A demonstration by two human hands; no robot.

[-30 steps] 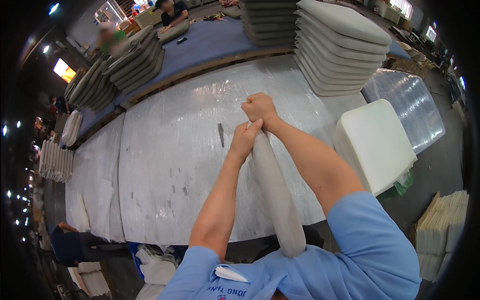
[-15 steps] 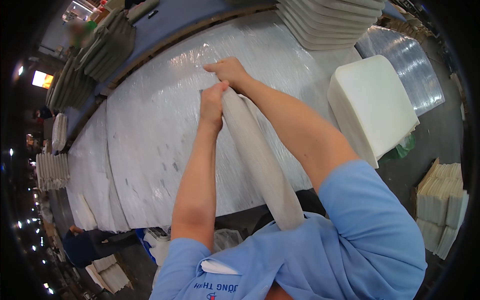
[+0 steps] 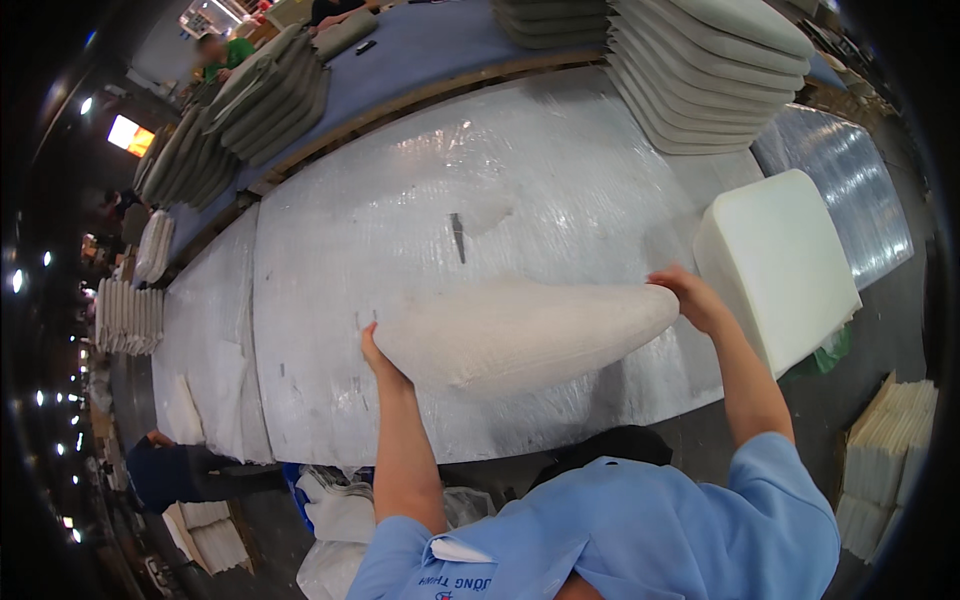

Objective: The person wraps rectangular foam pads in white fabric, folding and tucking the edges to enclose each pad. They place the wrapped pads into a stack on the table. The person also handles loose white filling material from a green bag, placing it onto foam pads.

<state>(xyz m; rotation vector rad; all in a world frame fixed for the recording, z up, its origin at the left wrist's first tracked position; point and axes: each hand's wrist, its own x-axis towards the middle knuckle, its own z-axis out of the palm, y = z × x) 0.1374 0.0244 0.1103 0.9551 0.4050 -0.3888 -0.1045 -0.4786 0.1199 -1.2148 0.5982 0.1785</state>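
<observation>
Head view: one pale cushion (image 3: 520,335) was over the bench (image 3: 330,240), toward its near edge, long axis running left to right between the hands. Right hand (image 3: 692,302) had its fingers clamped on the narrower right end; left hand (image 3: 384,358) touched the left end, most fingers hidden, grip impossible to tell. Neither was nearer. Counted: one dark strip (image 3: 458,238) mid-bench, one stack (image 3: 695,85) at the far right corner, one white block (image 3: 785,255) by the right edge.

The left hand (image 3: 383,364) is gripping left of centre, the right hand (image 3: 697,303) is gripping right of centre — both forearms (image 3: 752,385) are slanting upward, well apart.
</observation>
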